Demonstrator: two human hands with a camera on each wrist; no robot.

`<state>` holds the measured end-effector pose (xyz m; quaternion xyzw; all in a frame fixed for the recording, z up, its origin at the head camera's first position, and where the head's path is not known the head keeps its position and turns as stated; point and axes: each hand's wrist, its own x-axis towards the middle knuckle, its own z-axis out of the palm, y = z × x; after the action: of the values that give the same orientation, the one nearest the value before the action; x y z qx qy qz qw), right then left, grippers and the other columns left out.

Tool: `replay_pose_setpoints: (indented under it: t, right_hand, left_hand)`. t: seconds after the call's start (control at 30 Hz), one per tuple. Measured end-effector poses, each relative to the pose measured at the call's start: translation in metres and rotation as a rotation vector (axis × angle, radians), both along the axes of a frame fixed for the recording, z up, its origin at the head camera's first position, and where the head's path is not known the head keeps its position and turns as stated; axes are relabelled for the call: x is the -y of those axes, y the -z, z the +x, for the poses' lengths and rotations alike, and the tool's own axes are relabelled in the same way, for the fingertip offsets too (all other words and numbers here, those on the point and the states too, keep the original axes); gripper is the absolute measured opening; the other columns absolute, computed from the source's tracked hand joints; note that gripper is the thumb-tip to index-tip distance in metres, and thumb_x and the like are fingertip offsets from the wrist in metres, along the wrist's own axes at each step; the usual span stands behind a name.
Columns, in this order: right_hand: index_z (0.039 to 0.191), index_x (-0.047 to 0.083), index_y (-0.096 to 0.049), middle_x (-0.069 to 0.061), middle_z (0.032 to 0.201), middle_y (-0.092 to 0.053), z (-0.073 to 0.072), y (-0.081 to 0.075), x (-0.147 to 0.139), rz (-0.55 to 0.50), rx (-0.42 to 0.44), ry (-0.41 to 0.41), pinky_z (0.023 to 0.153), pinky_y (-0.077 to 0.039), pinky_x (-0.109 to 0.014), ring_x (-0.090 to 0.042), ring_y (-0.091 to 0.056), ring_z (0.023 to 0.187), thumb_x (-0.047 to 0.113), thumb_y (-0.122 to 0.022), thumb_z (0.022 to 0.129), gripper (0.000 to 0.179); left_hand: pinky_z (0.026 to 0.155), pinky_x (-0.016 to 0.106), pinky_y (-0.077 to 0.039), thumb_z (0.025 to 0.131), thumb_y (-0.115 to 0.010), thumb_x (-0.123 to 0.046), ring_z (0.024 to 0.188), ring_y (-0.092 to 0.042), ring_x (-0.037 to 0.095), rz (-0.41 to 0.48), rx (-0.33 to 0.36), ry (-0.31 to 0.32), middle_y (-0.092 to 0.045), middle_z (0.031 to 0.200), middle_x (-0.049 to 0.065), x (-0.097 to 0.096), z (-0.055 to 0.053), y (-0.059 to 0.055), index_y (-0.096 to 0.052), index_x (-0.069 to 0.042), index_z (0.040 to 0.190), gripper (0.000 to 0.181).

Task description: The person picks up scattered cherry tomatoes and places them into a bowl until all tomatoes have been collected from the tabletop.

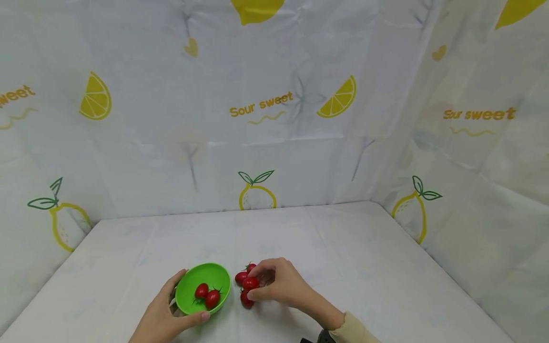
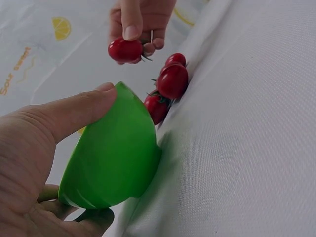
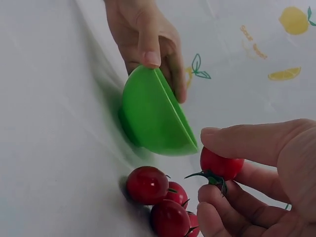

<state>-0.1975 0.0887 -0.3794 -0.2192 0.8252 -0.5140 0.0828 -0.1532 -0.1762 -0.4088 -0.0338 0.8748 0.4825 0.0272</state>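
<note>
My left hand [image 1: 165, 309] grips a small green bowl [image 1: 184, 290], thumb at the near rim and fingers round its far left side. Two red cherry tomatoes [image 1: 212, 299] with green stems lie inside it. Just right of the bowl, my right hand [image 1: 280, 286] pinches another cherry tomato [image 3: 222, 164] between thumb and fingers, its green stem showing in the right wrist view. That tomato is raised over a cluster of several loose cherry tomatoes [image 3: 147, 185] on the white cloth. The left wrist view shows the bowl's outer wall [image 2: 113, 148], which hides its contents.
A white cloth-covered table [image 1: 364, 267] extends to both sides and behind the hands. Along the back and right stand pale sheet walls [image 1: 300, 166] printed with lemons and lettering. A dark object [image 1: 324, 336] shows at the right wrist.
</note>
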Motion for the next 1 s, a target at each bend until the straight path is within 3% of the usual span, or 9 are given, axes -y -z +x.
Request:
replay_pose_setpoints:
  t: [0.23, 0.6, 1.0]
  right_hand:
    - [0.086, 0.018, -0.069, 0.0, 0.079, -0.064, -0.005, -0.008, 0.006, -0.07, 0.131, 0.034, 0.056, -0.046, -0.028, -0.018, -0.055, 0.068, 0.023, -0.081, 0.063, 0.026]
    - [0.085, 0.02, -0.068, -0.003, 0.073, -0.062, -0.006, -0.018, 0.025, -0.065, 0.119, 0.023, 0.055, -0.047, -0.028, -0.019, -0.056, 0.067, 0.025, -0.081, 0.063, 0.026]
    - [0.086, 0.02, -0.069, -0.001, 0.078, -0.064, -0.003, -0.017, 0.041, -0.105, 0.145, -0.004, 0.055, -0.05, -0.027, -0.017, -0.057, 0.067, 0.021, -0.08, 0.066, 0.024]
  left_hand:
    - [0.091, 0.043, -0.04, 0.054, -0.079, -0.052, 0.125, -0.029, 0.036, 0.01, -0.016, 0.012, -0.029, 0.139, 0.009, 0.001, 0.0, 0.001, -0.021, -0.015, 0.139, 0.11]
    - [0.09, 0.043, -0.041, 0.054, -0.079, -0.052, 0.122, -0.034, 0.034, 0.006, -0.015, 0.006, -0.032, 0.137, 0.009, 0.001, 0.001, -0.001, -0.023, -0.016, 0.138, 0.107]
    - [0.089, 0.044, -0.042, 0.054, -0.079, -0.053, 0.121, -0.034, 0.034, -0.001, -0.019, 0.008, -0.033, 0.137, 0.009, 0.001, 0.0, 0.0, -0.023, -0.014, 0.138, 0.108]
